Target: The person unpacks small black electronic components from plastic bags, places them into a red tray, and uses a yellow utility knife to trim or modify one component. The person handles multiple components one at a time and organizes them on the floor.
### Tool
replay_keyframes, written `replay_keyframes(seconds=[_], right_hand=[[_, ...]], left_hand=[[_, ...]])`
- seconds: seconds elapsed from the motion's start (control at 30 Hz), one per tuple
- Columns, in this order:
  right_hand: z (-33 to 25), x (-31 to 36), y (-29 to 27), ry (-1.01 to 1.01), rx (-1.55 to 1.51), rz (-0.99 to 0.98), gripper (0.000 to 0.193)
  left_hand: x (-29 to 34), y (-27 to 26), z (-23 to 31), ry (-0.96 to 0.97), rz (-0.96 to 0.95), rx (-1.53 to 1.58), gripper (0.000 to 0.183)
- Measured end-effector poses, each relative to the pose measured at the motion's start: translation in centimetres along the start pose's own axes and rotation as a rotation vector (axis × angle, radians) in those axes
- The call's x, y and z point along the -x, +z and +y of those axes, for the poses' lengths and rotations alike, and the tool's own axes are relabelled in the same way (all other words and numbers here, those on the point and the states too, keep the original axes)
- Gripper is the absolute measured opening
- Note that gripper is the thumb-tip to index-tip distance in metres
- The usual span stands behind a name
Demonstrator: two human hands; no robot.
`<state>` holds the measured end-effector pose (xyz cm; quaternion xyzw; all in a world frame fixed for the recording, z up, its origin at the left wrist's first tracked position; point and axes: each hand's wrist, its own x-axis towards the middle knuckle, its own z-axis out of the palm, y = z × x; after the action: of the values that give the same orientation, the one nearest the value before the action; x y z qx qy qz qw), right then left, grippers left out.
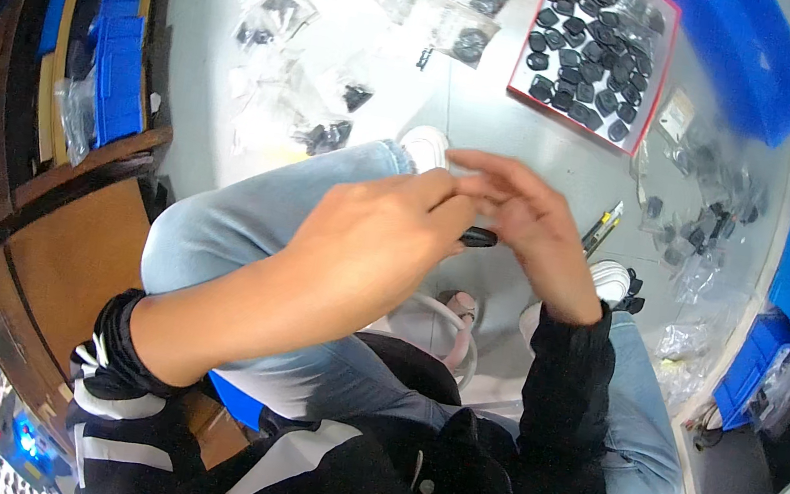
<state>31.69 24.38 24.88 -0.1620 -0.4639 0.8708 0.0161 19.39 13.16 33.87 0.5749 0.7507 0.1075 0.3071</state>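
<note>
My left hand (385, 210) is closed, its fingers bent round a small black part. One end of that black part (479, 238) sticks out below the fingertips; the rest is covered, so its exact kind does not show. Close beside it, my right hand (533, 211) has its fingers stretched out toward the left fingertips, overlapping them from this angle. The right fingers are slightly blurred, and nothing shows in them. Both hands are in the air between my knees, above the floor.
A red-rimmed box (647, 121) of several black, rounded pieces lies ahead. Clear plastic bags with black parts (281, 14) spread over the floor at left; more bags (707, 220) lie at right. A yellow-and-black utility knife (605, 226) is near my right foot. Blue bins (122, 72) line both sides.
</note>
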Motion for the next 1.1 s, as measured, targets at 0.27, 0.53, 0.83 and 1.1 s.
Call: replay_keyframes(seconds=[0.27,0.53,0.83,1.1], right_hand=[[1.2,0.8,1.5,0.169,-0.358,0.184,0.035],[7.3,2.2,-2.4,0.283,-0.234,0.592,0.032],[10.6,3.6,-3.9,0.439,-0.146,0.671,0.029],[12.7,2.7,-4.1,0.476,-0.115,0.636,0.024]], left_hand=[[2.3,-3.0,-2.6,0.098,0.402,-0.011,0.017],[5.6,-3.4,-20.3,-0.364,0.621,0.539,0.022],[3.3,10.2,-32.5,-0.945,0.61,0.557,0.02],[10.8,12.4,-35.7,-1.036,0.714,-0.099,0.041]])
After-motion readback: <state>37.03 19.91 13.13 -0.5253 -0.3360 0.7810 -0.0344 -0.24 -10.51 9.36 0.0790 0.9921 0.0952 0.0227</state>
